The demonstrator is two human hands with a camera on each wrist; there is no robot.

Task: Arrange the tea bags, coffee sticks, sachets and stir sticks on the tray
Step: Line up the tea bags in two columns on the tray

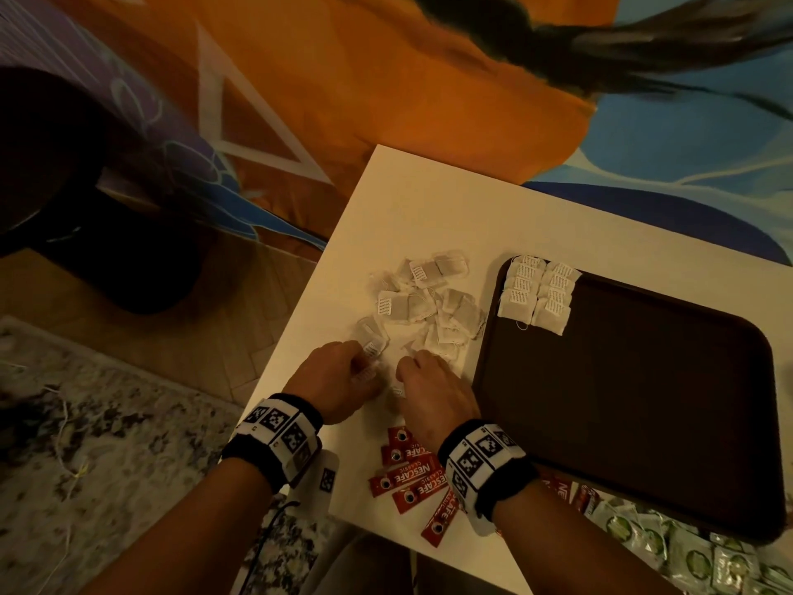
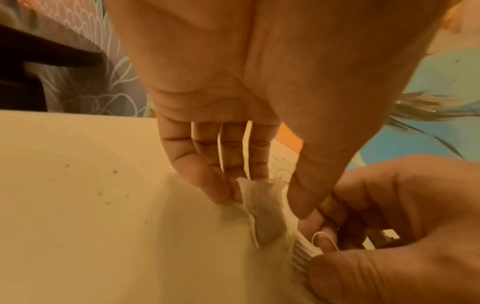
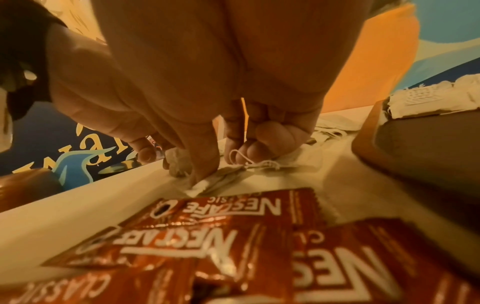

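A heap of loose tea bags [image 1: 433, 302] lies on the white table [image 1: 407, 208], left of the dark brown tray [image 1: 643, 401]. Two short rows of tea bags [image 1: 536, 294] sit overlapped in the tray's far left corner. At the heap's near edge my left hand [image 1: 367, 371] pinches one tea bag [image 2: 265, 216] between fingers and thumb. My right hand [image 1: 405, 373] pinches that bag's paper tag [image 2: 302, 255], its string looped by the fingertips. Red coffee sticks [image 1: 416, 478] lie scattered under my right wrist. Green sachets [image 1: 669, 547] lie at the near right.
The table's left edge runs close beside my left hand, with wooden floor and a patterned rug [image 1: 107, 423] below. A dark round seat [image 1: 128, 259] stands to the left. Orange and blue fabric [image 1: 429, 79] lies beyond the table's far edge.
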